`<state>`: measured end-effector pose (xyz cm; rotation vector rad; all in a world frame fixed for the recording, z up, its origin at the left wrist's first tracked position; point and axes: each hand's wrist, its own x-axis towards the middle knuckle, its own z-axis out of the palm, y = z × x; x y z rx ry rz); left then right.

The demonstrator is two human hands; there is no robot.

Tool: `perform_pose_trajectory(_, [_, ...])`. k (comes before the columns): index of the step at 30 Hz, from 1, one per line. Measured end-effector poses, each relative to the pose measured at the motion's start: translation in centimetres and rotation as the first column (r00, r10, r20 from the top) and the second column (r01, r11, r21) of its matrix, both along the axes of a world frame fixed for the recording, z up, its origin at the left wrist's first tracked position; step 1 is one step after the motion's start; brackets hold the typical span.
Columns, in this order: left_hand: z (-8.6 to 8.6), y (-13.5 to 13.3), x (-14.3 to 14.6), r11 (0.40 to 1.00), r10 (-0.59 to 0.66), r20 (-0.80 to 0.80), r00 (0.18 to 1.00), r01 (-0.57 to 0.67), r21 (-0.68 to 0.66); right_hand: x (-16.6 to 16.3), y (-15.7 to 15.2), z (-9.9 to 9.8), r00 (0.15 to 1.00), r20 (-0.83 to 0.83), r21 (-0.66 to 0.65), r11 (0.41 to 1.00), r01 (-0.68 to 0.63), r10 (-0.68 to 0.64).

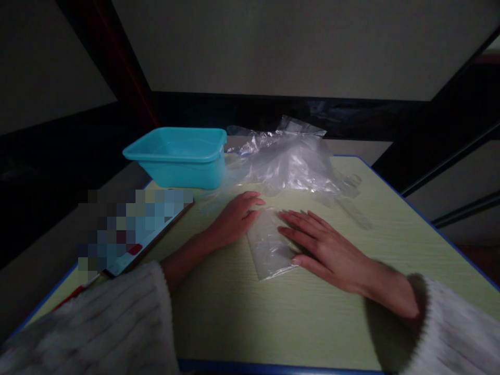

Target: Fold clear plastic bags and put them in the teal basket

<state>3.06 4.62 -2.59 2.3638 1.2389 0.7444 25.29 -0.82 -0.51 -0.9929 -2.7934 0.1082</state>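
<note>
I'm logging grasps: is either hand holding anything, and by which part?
Nothing appears held. The right hand lies over the right side of the folded plastic; the left hand is by its upper-left corner, contact unclear.

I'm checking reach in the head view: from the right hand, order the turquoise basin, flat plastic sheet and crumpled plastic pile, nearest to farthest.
From the right hand:
1. Flat plastic sheet: left, partly under it.
2. Crumpled plastic pile: beyond the hand.
3. Turquoise basin: back left.

The left sleeve (105,328) and right sleeve (457,328) were pale grey, thick and fleecy, with soft ridges and wide, fuzzy-edged cuffs (163,291).
</note>
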Motion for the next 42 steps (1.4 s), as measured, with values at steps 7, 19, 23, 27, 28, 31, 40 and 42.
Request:
perform_pose_trajectory(7, [-0.3, 0.6, 0.6, 0.999, 0.038, 0.027, 0.999, -0.037, -0.023, -0.1, 0.0, -0.4, 1.0, -0.015, 0.035, 0.999, -0.007, 0.007])
perform_pose_trajectory(19, [0.3, 0.4, 0.6, 0.999, 0.042, 0.22, 0.975, -0.038, -0.022, 0.3, 0.3, -0.5, 0.993, -0.119, -0.039, 0.999, 0.021, -0.025])
perform_pose_trajectory(23, [0.4, 0.3, 0.5, 0.999, 0.04, 0.279, 0.959, -0.034, -0.025, 0.4, 0.3, -0.5, 0.991, -0.133, -0.06, 0.998, 0.018, -0.025])
perform_pose_trajectory(27, [0.3, 0.1, 0.4, 0.998, 0.063, 0.316, 0.947, -0.051, -0.044, 0.4, 0.2, -0.5, 0.991, -0.132, -0.059, 0.998, 0.017, -0.024])
perform_pose_trajectory(28, [0.2, 0.0, 0.4, 0.997, 0.067, 0.323, 0.944, -0.056, -0.044, 0.4, 0.2, -0.5, 0.991, -0.133, -0.059, 0.998, 0.018, -0.025])
perform_pose_trajectory(31, [0.2, 0.0, 0.3, 0.997, 0.072, 0.354, 0.933, -0.068, -0.022, 0.4, 0.2, -0.6, 0.99, -0.136, -0.058, 0.998, 0.018, -0.025])
perform_pose_trajectory(40, [0.6, -0.4, 0.6, 0.998, -0.026, 0.428, 0.903, -0.003, 0.068, 0.3, 0.4, -0.6, 0.988, -0.155, -0.078, 0.997, 0.011, -0.023])
perform_pose_trajectory(42, [0.7, -0.6, 0.6, 0.997, -0.057, 0.438, 0.897, 0.028, 0.072, 0.2, 0.4, -0.7, 0.987, -0.161, -0.085, 0.996, 0.009, -0.023])
